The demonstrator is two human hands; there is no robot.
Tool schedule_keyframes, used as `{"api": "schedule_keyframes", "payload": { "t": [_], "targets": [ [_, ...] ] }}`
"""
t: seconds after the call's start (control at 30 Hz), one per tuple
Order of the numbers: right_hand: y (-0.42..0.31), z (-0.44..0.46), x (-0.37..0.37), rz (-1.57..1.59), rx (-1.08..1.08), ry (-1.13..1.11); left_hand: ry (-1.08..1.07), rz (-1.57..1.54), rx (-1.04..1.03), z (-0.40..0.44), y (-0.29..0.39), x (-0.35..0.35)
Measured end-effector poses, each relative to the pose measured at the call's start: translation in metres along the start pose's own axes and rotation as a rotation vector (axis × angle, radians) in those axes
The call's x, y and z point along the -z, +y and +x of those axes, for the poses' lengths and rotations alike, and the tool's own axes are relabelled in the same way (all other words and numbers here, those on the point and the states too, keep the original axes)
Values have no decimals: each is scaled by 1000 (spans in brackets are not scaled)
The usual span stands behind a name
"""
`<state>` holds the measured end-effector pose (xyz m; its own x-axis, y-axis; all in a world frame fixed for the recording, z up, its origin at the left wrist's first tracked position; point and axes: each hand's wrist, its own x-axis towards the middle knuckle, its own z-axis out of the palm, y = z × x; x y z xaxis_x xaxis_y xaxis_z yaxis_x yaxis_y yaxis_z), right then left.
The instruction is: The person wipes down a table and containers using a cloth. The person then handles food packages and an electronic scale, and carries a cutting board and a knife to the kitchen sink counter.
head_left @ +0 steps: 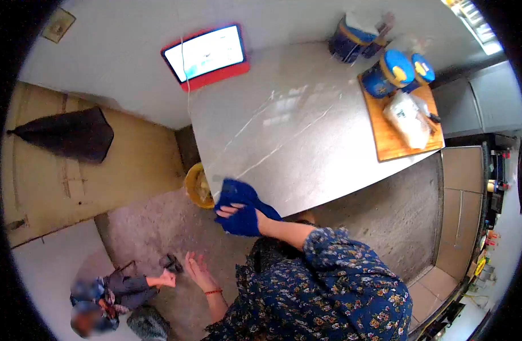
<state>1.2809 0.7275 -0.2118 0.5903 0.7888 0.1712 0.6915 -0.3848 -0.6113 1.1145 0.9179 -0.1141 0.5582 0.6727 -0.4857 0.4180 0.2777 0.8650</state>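
A dark blue cloth lies bunched over the near left corner of the grey marbled table. My right hand is closed on it, with some fingers showing between its folds. To the lower left of the table, my left hand is held out over the floor. Its fingers are stretched, and nothing is in it. A red bracelet is round that wrist.
A lit tablet in a red case stands at the table's back. A wooden board holds blue tubs and a plastic bag. Below the table corner is a yellow bucket. Another person sits at lower left.
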Motion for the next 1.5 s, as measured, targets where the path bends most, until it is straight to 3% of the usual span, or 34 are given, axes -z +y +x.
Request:
{"api": "schedule_keyframes", "payload": {
  "t": [0.07, 0.13, 0.17, 0.23, 0.3, 0.4, 0.57, 0.7, 0.9, 1.03, 1.2, 1.5],
  "targets": [
    [-3, -29, 40, 109, -203, -121, 7, -9, 33, 1, 15, -26],
    [17, -58, 66, -169, -287, -67, -6, -15, 56, 4, 20, -42],
    [25, -69, 104, -238, -361, -152, -29, -22, 64, 9, 17, -50],
    [46, -62, 143, -232, -341, 143, -37, 2, 59, 5, 20, -58],
    [59, -37, 197, -340, -466, 47, -43, 50, 35, 3, 26, -76],
    [129, -11, 211, -389, -364, 288, -56, 20, 15, 9, 22, -95],
    [259, 50, 249, -411, -436, 367, 35, 33, 9, -10, 20, -148],
    [355, 82, 283, -410, -475, 388, 126, 92, 84, -43, 38, -230],
    [442, 71, 332, -415, -571, 395, 48, 174, 17, -79, 46, -311],
    [450, 43, 345, -437, -629, 436, 84, 185, 80, -111, 50, -318],
    [429, 15, 351, -451, -679, 527, 19, 205, -11, -134, 51, -296],
    [277, -124, 312, -464, -863, 567, -124, 94, -91, -156, 36, -229]
  ]
}}
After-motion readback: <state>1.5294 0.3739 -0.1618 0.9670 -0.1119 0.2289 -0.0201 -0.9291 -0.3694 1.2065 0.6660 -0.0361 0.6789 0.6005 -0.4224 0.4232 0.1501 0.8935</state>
